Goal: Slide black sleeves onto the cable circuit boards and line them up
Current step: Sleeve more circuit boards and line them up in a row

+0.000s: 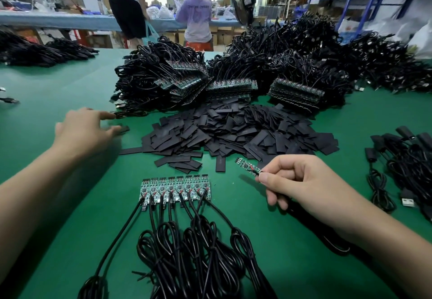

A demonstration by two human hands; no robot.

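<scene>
Row of bare circuit boards [175, 190] at 6 o'clock. Right hand [301, 179], 4 o'clock, pinches single board [248, 167] at its cable end. Left hand [86, 130], 9 o'clock, fingers spread, blurred, beside stray black sleeve [122, 128]: likely fumble, or forearm scatters row.

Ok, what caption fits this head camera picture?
Right hand pinches a bare circuit board while the left hand reaches toward a black sleeve on the green table.

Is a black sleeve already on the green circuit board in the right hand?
No, the small green circuit board in the right hand is bare.
</scene>
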